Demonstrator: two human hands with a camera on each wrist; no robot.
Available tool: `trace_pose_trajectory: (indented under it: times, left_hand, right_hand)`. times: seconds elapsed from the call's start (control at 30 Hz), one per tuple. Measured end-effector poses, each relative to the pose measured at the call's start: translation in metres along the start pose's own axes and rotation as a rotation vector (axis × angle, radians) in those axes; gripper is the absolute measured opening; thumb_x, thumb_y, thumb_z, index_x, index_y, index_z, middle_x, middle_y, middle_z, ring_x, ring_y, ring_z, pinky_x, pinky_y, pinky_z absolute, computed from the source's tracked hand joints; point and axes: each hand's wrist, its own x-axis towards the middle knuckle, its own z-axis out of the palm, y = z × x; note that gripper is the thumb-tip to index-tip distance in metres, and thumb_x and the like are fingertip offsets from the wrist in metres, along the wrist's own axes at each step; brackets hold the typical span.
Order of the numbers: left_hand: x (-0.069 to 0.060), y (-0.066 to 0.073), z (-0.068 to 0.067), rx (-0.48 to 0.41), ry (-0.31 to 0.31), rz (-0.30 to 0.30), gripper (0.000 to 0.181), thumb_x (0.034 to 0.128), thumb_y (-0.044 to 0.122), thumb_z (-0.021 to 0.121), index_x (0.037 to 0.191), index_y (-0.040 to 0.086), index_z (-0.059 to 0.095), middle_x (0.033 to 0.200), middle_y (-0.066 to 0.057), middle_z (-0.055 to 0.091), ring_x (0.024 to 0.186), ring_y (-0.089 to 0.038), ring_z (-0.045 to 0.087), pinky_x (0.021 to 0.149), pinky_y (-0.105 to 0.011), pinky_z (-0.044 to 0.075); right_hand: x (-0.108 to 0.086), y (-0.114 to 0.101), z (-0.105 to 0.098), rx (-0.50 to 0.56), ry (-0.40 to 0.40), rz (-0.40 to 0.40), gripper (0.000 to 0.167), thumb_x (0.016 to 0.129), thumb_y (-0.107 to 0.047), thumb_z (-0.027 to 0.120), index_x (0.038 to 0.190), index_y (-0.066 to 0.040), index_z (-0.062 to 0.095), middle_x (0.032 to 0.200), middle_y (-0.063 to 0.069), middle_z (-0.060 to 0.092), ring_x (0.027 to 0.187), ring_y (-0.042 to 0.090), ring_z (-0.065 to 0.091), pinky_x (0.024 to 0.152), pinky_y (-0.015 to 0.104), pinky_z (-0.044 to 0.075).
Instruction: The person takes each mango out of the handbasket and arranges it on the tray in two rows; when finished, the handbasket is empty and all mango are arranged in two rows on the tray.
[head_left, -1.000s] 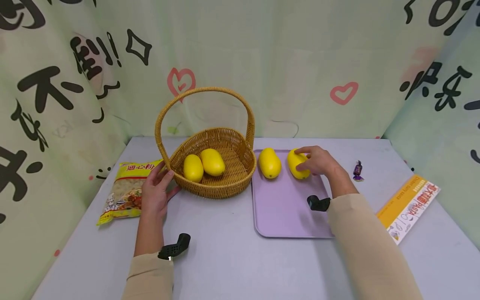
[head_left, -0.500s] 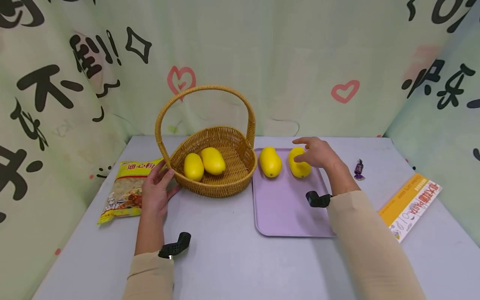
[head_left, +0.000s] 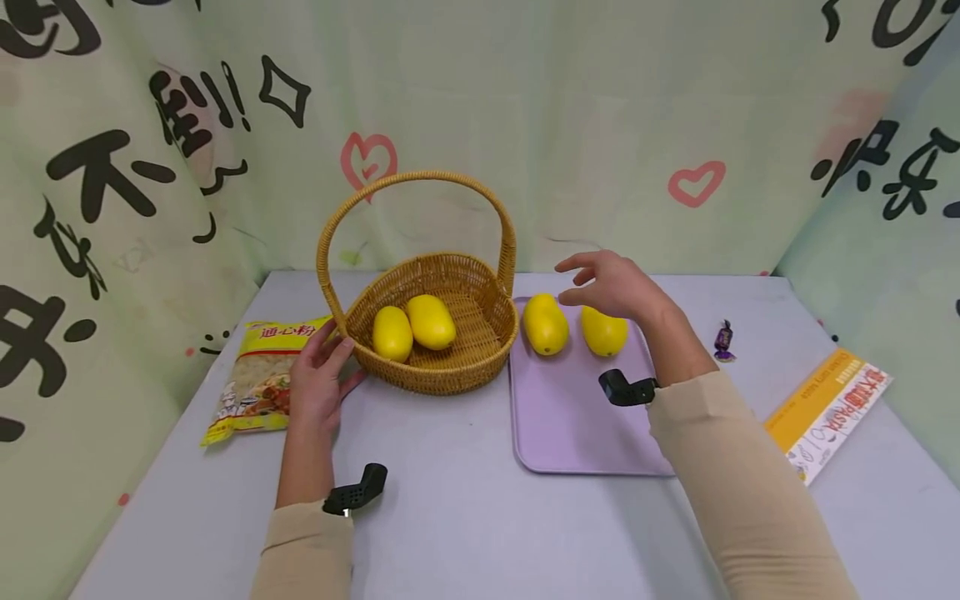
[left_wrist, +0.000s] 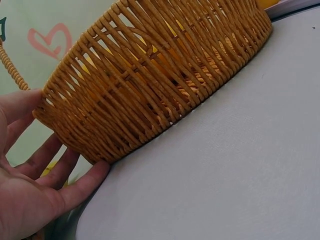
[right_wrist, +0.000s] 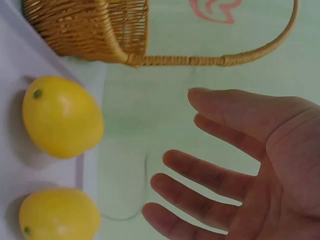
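My left hand [head_left: 318,379] holds the left side of a wicker basket [head_left: 442,382], its thumb on the rim by the foot of the handle and the other fingers against the outer wall. Two smooth yellow fruits, mango-like in shape, lie in the basket's left half: a left fruit [head_left: 392,334] and a right fruit [head_left: 432,322]. Two similar ones, a left fruit [head_left: 546,325] and a right fruit [head_left: 603,332], sit at the back of the lilac tray [head_left: 585,433]. Above them hovers my right hand [head_left: 611,283], fingers spread and holding nothing; the right wrist view shows it apart from both.
A yellow macaroni bag [head_left: 258,379] lies left of the basket, beside my left hand. Right of the tray are a purple-wrapped candy [head_left: 723,342] and an orange-and-white pasta box [head_left: 828,414]. A printed curtain [head_left: 600,125] hangs behind the white table [head_left: 450,500].
My right hand has let go of the tray's right fruit, risen and moved left above the tray. The left hand stays at the basket. The view has shifted slightly.
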Motion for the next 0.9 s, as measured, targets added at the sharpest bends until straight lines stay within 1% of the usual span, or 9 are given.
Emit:
trace_pose_trajectory:
  times: [0.13, 0.37, 0.6, 0.67, 0.83, 0.9]
  left_hand:
    - [0.000, -0.001, 0.001, -0.008, 0.007, -0.004, 0.052, 0.1034, 0.026, 0.064, 0.152, 0.040, 0.051, 0.157, -0.002, 0.046, 0.141, -0.019, 0.048, 0.112, -0.051, 0.050]
    - [0.002, -0.003, -0.001, -0.013, 0.002, 0.004, 0.053, 0.1038, 0.024, 0.064, 0.153, 0.038, 0.050, 0.156, -0.004, 0.047, 0.139, -0.019, 0.050, 0.110, -0.051, 0.051]
    - [0.003, -0.002, -0.001, -0.015, 0.001, -0.007, 0.052, 0.1039, 0.024, 0.064, 0.152, 0.039, 0.050, 0.156, -0.003, 0.047, 0.140, -0.019, 0.049, 0.110, -0.051, 0.051]
    - [0.003, -0.002, -0.001, -0.016, -0.003, -0.008, 0.053, 0.1039, 0.025, 0.064, 0.153, 0.039, 0.050, 0.157, -0.003, 0.046, 0.140, -0.019, 0.049, 0.110, -0.051, 0.051]
    - [0.004, -0.002, -0.001, -0.016, -0.006, -0.006, 0.053, 0.1038, 0.025, 0.064, 0.153, 0.039, 0.050, 0.157, -0.003, 0.046, 0.141, -0.019, 0.048, 0.110, -0.051, 0.051]
    - [0.004, -0.002, 0.000, -0.013, -0.004, -0.005, 0.053, 0.1037, 0.025, 0.064, 0.153, 0.039, 0.050, 0.158, -0.003, 0.045, 0.142, -0.020, 0.048, 0.111, -0.052, 0.050]
  right_hand:
    - [0.000, -0.014, -0.003, 0.007, -0.034, -0.039, 0.050, 0.099, -0.025, 0.067, 0.147, -0.017, 0.056, 0.144, 0.022, 0.057, 0.128, 0.043, 0.054, 0.109, 0.062, 0.046]
    - [0.004, -0.033, -0.001, 0.076, -0.091, -0.083, 0.051, 0.099, -0.023, 0.069, 0.148, -0.018, 0.056, 0.143, 0.019, 0.059, 0.115, 0.039, 0.065, 0.098, 0.049, 0.057]
    - [0.012, -0.046, 0.011, 0.126, -0.150, -0.128, 0.055, 0.097, -0.025, 0.071, 0.149, -0.017, 0.055, 0.142, 0.018, 0.059, 0.117, 0.036, 0.065, 0.096, 0.049, 0.059]
    - [0.014, -0.051, 0.015, 0.131, -0.170, -0.132, 0.054, 0.098, -0.025, 0.070, 0.149, -0.018, 0.055, 0.140, 0.017, 0.060, 0.116, 0.034, 0.064, 0.094, 0.047, 0.060]
    - [0.021, -0.062, 0.025, 0.135, -0.231, -0.140, 0.055, 0.097, -0.026, 0.071, 0.149, -0.019, 0.055, 0.137, 0.016, 0.062, 0.122, 0.034, 0.061, 0.092, 0.047, 0.060]
    - [0.025, -0.066, 0.029, 0.136, -0.257, -0.142, 0.056, 0.097, -0.027, 0.071, 0.150, -0.020, 0.054, 0.140, 0.016, 0.061, 0.126, 0.034, 0.060, 0.093, 0.048, 0.060]
